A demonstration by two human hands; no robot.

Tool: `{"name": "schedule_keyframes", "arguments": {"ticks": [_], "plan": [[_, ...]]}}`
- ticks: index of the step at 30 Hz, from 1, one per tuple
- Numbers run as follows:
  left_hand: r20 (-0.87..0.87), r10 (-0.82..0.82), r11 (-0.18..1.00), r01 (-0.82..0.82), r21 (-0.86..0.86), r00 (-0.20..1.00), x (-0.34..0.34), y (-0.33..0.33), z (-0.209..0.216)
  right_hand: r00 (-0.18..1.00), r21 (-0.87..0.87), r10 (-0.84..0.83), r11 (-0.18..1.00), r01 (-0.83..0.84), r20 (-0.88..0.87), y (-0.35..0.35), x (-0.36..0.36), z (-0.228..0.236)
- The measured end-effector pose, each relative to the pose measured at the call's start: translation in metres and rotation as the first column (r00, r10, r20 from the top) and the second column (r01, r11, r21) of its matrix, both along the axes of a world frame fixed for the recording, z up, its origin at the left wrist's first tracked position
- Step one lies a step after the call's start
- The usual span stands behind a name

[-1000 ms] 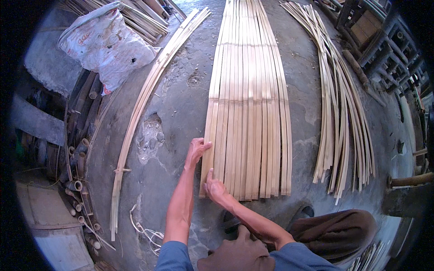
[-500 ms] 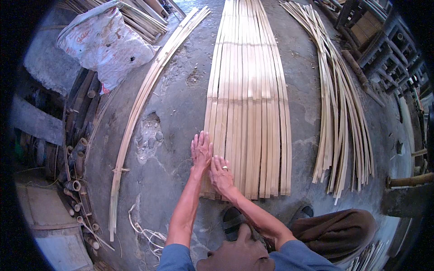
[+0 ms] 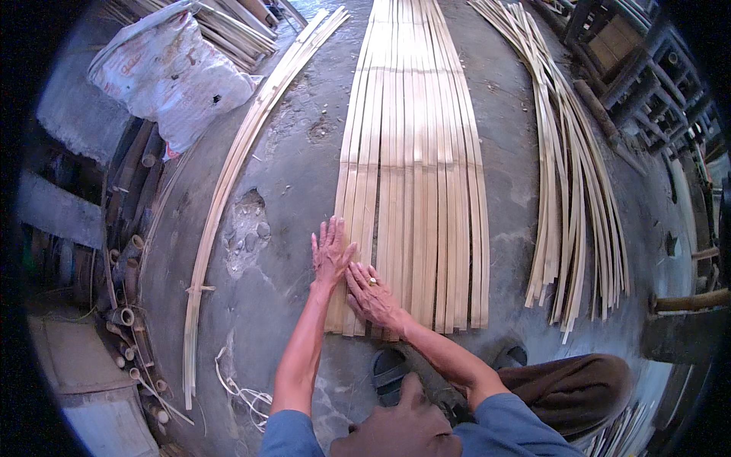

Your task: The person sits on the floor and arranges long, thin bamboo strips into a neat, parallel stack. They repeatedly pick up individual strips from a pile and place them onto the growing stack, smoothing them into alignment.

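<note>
Long pale bamboo strips [image 3: 426, 228] lie side by side on the floor in front of me, running away toward the far end. My left hand [image 3: 330, 255] rests flat at their left edge, its fingers stretched out and pointing away. Just below and to the right, my right hand [image 3: 375, 295] lies over the near left strips with its fingers extended and a ring on one of them. Thumb of the left and fingertips of the right nearly meet. A dark gap separates the few leftmost strips from the others. Neither hand grips anything.
A narrow tied bundle of strips [image 3: 221, 202] curves along the left. Looser strips [image 3: 571, 190] fan out on the right. A white sack [image 3: 171, 76], bamboo poles [image 3: 126, 316] and a loose pale cord [image 3: 247, 396] lie farther left. My sandalled foot [image 3: 388, 373] is close by.
Both hands have shifted slightly left. The leftmost strips have moved left with them, and a gap has widened between those strips and the rest.
</note>
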State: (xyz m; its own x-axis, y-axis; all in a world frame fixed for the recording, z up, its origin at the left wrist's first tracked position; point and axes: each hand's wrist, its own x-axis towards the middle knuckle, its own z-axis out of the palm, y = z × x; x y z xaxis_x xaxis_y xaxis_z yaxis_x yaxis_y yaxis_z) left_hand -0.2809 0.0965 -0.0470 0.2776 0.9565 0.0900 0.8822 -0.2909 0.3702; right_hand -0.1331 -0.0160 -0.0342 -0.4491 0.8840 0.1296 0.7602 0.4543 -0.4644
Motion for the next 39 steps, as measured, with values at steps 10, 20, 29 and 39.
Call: {"name": "schedule_keyframes", "arguments": {"ticks": [10,20,29,39], "plan": [[-0.071,-0.192,0.981,0.192,-0.005,0.979,-0.01,0.008,-0.014,1.0,0.011,0.012,1.0,-0.013,0.012,-0.001,0.008,-0.001],[-0.11,-0.206,0.978,0.208,0.003,0.972,-0.004,0.003,-0.013,0.998,0.087,0.04,0.995,-0.044,0.046,-0.003,0.014,-0.003],[-0.129,-0.153,0.988,0.152,-0.022,0.98,0.005,-0.001,-0.014,0.992,0.012,0.075,0.997,-0.075,-0.097,0.031,0.041,0.019],[-0.009,-0.014,0.999,0.015,0.033,1.0,0.007,-0.005,-0.034,0.567,0.019,0.192,0.939,-0.345,0.801,0.124,0.252,0.177]]}}
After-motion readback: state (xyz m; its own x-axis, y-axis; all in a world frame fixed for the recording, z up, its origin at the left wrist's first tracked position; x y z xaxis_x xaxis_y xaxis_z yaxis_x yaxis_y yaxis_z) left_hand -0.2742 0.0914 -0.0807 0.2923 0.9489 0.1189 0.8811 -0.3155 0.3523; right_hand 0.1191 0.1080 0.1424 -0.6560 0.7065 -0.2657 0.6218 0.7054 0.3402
